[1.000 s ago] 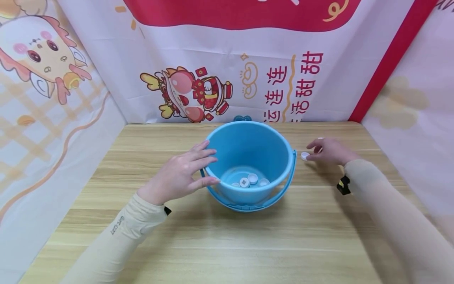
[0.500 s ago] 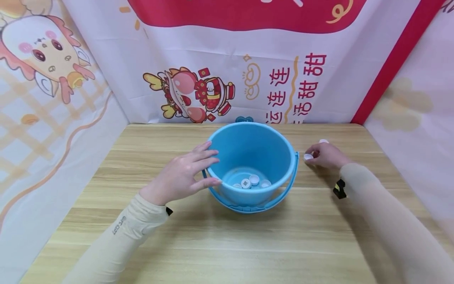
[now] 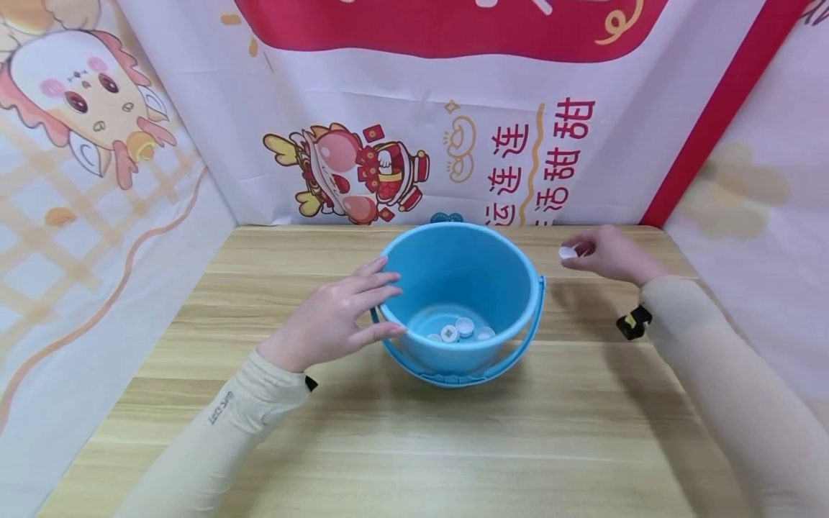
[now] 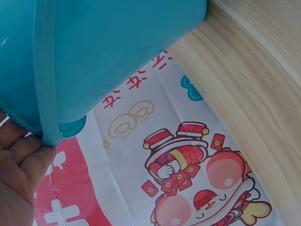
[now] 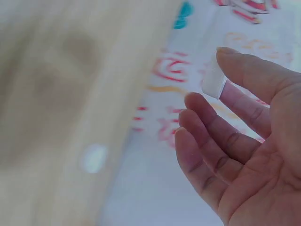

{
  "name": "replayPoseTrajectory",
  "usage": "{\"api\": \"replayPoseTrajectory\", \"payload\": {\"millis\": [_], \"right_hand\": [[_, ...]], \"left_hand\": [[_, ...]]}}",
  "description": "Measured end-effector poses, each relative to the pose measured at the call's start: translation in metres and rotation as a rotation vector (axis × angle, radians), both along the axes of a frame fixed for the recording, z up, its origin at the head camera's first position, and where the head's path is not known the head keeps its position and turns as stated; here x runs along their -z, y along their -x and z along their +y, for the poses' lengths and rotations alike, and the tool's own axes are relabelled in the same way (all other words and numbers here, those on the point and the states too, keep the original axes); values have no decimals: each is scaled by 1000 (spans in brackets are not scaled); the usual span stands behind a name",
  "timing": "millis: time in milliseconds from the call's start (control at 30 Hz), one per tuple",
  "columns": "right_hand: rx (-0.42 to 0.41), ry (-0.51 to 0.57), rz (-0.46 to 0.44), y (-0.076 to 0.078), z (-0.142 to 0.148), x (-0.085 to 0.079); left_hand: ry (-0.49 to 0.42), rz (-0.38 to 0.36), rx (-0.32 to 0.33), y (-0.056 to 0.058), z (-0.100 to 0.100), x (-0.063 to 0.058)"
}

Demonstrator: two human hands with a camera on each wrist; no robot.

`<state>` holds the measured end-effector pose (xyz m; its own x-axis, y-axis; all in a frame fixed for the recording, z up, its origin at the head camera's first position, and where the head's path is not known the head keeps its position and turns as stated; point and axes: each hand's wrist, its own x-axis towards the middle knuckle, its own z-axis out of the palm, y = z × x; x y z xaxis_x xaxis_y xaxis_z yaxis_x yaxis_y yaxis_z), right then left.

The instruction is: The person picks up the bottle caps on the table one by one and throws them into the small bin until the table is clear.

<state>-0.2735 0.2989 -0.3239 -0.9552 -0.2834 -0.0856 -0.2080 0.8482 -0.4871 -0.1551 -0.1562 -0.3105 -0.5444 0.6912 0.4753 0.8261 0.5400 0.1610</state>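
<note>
A light blue bucket [image 3: 453, 288] stands upright mid-table, its handle hanging along the near side. Several white bottle caps [image 3: 464, 327] lie on its bottom. My left hand [image 3: 330, 316] rests on the bucket's left rim with its fingers spread and nearly straight; the left wrist view has its fingertips at the rim beside the handle's end. To the right of the bucket, above the table, my right hand [image 3: 609, 253] pinches a white bottle cap [image 3: 568, 252] between thumb and index finger. Up close, that cap's ridged side [image 5: 214, 81] shows, and the other fingers curve loosely.
The wood-grain table [image 3: 363, 446] meets a printed cloth [image 3: 259, 86] at its back edge, with more cloth on both sides. A blurred white round thing [image 5: 95, 158], cap-like, lies on the table in the right wrist view.
The right hand has picked up the bottle cap from the table beside the bucket and moved up and toward the back with it. The left hand stays on the rim.
</note>
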Motion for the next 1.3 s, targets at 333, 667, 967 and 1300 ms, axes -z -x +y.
{"api": "replayPoseTrajectory", "payload": {"millis": [333,667,967,1300], "right_hand": [[-14,-9,71,-21,-41,-75],[-156,-24,302,-45,-91,-140],[-219,-16,315,-60,-129,-156],[-267,2,315,-57,-146,-149]], "left_hand": [[6,-15,-8,0,-1,1],[14,-35,-23,0,0,1],[19,-38,-26,0,-1,1],[21,-49,-33,-1,-1,1]]}}
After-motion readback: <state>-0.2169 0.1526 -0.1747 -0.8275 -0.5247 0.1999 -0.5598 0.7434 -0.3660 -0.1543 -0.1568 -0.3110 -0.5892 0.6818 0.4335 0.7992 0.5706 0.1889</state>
